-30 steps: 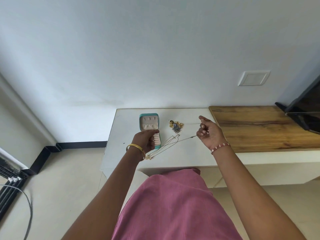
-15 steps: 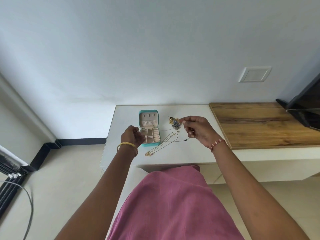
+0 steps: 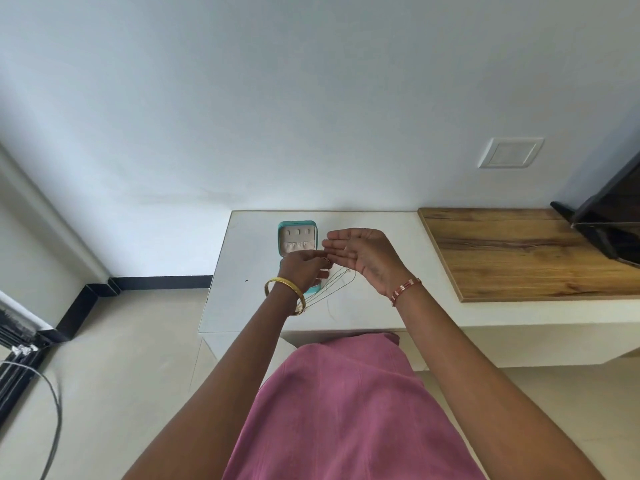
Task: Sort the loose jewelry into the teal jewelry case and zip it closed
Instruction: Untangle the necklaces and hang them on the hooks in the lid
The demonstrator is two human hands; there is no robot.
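The teal jewelry case (image 3: 297,226) lies open on the white counter (image 3: 249,271), its beige lid lining facing up. My left hand (image 3: 304,270) covers the case's lower half, and its fingertips pinch a small dark-and-gold piece at the edge of my right palm. My right hand (image 3: 363,256) is held palm up just right of the case, flat, with nothing visible lying in it. Thin gold necklaces (image 3: 341,284) trail over the counter below both hands. The small pile of earrings is hidden behind my right hand.
A wooden board (image 3: 519,251) covers the counter's right part, with a dark screen (image 3: 613,216) at its far right. A wall plate (image 3: 509,153) sits on the wall above. Black cables (image 3: 52,410) lie on the floor at the left.
My right hand went to the earring pile, then turned palm up beside the case. My left hand left the case's side and came over to pinch at the right palm.
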